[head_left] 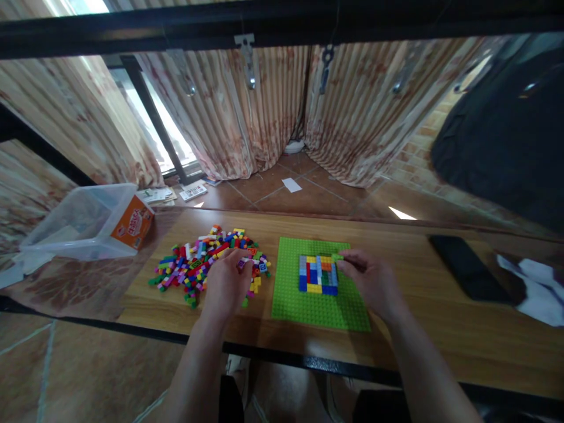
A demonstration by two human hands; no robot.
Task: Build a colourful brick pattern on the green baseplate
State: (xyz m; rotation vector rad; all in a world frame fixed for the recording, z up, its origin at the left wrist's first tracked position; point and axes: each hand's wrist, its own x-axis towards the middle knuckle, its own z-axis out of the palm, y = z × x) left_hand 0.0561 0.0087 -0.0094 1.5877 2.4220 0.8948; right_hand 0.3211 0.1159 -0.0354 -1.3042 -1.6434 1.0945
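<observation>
The relation that counts is at the far right corner of a multicoloured brick build point(318, 275), which sits around the middle of a green baseplate point(291, 308) on the table point(423, 264). Just there, the fingers of the right hand point(374, 281) are closed on a small lime-green brick point(336, 257); whether it is seated or only held against the build cannot be told. The build lies to the left of these fingers and slightly toward the table's near edge, so the right hand is plainly the nearer one. Its outline looks close to square, with no clear long axis, and the lime-green brick is too small to read one.

The left hand point(229, 279) hovers over the right side of a loose brick pile point(185, 271), left of the baseplate, thumb and forefinger curled toward each other; I cannot tell whether a piece is between them. Bare table separates pile and baseplate.

A dark phone-like slab point(469, 267) lies well to the right, toward the table's far edge. Beyond the table's far left corner stands a clear plastic box point(83, 217) with an orange label point(133, 222)
</observation>
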